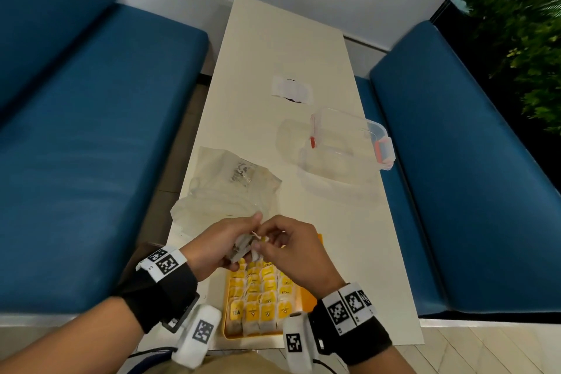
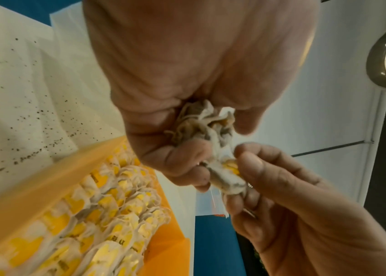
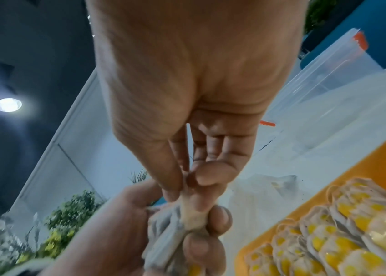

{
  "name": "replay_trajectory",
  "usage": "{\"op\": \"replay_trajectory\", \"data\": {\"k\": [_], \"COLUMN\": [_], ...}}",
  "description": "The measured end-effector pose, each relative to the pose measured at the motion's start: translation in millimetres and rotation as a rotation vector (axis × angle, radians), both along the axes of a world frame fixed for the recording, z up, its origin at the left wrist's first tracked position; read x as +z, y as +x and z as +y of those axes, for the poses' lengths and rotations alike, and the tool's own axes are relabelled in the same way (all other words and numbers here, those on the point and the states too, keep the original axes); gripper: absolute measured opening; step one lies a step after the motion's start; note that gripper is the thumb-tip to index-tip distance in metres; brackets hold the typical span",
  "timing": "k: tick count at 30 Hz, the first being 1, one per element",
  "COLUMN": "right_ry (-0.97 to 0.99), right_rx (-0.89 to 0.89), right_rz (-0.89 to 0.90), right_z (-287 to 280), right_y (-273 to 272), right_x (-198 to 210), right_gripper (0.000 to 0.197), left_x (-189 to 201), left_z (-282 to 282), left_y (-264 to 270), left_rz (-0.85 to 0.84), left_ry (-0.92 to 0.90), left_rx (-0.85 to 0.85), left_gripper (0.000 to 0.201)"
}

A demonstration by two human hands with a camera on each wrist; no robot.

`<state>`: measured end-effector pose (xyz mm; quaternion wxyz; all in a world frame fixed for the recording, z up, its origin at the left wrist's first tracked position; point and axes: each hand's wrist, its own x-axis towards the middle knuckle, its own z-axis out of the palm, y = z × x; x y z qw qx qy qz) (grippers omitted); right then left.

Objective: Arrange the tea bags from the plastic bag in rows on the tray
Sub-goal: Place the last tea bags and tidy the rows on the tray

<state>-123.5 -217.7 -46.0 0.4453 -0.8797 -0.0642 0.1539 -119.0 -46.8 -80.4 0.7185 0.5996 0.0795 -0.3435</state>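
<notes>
My left hand (image 1: 223,244) grips a bunch of loose tea bags (image 1: 241,247) above the far end of the orange tray (image 1: 309,302). In the left wrist view the bunch of tea bags (image 2: 205,121) sits crumpled in the palm. My right hand (image 1: 283,241) pinches one tea bag (image 2: 226,176) at the edge of that bunch, thumb against forefinger. The same pinched tea bag (image 3: 192,212) shows between both hands in the right wrist view. Rows of tea bags with yellow tags (image 1: 259,297) fill the left part of the tray. The crumpled clear plastic bag (image 1: 224,188) lies on the table behind my hands.
A clear plastic box with orange clips (image 1: 343,155) stands open at the right of the white table (image 1: 282,48), its lid propped behind. A small white packet (image 1: 291,89) lies farther back. Blue benches (image 1: 91,130) flank the table. Dark tea specks (image 2: 17,119) dot the table.
</notes>
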Motion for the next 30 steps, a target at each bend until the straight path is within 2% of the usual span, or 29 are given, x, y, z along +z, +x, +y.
{"op": "replay_trajectory", "data": {"k": [4, 6, 8, 12, 17, 20, 23, 30], "right_ry": [0.086, 0.112, 0.067, -0.1, -0.129, -0.275, -0.397, -0.438], "right_rx": [-0.099, -0.107, -0.088, -0.017, -0.015, 0.043, 0.032, -0.005], "right_rz": [0.074, 0.083, 0.06, -0.05, -0.161, -0.114, -0.084, -0.021], "right_z": [-10.2, -12.9, -15.4, -18.4, -34.4, -50.8, -71.8, -103.0], "right_y": [3.8, 5.0, 6.5, 7.9, 12.3, 13.3, 12.0, 3.6], "right_x": [7.7, 10.1, 10.0, 13.9, 26.2, 25.4, 16.2, -14.0], "right_gripper": [0.013, 0.024, 0.029, 0.012, 0.01, 0.009, 0.007, 0.006], "left_x": [-4.5, -5.5, -4.6, -0.5, 0.1, -10.5, -30.8, -54.3], "left_z": [7.7, 7.9, 5.8, 4.4, 10.1, 20.6, 29.6, 15.6], "left_y": [-1.0, -0.3, 1.0, 2.3, -2.0, -7.2, -15.8, -38.7], "left_rz": [-0.12, -0.169, -0.227, -0.3, -0.391, -0.418, -0.37, -0.277], "left_ry": [0.005, 0.059, 0.128, 0.225, 0.302, 0.447, 0.618, 0.775], "left_rx": [-0.004, 0.006, -0.002, -0.024, 0.004, -0.013, -0.059, -0.103], "left_gripper": [0.029, 0.014, 0.01, 0.006, 0.013, 0.007, 0.007, 0.047]}}
